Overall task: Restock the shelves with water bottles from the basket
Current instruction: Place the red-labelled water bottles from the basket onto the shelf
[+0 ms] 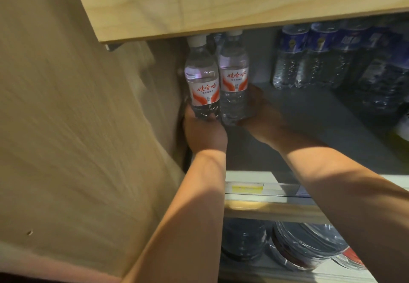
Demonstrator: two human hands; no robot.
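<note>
Two water bottles are upright, side by side and touching, at the left end of the shelf [321,127]. Our left hand [204,134] clamps its fingers round the left bottle [202,83] near the base, and our right hand [261,114] does likewise round the right bottle [234,79]. Blue-labelled bottles [309,57] stand further right.

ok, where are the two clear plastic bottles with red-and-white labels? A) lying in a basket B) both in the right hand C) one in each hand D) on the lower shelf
C: left hand grips the left bottle, right hand grips the right bottle, both upright.
</note>
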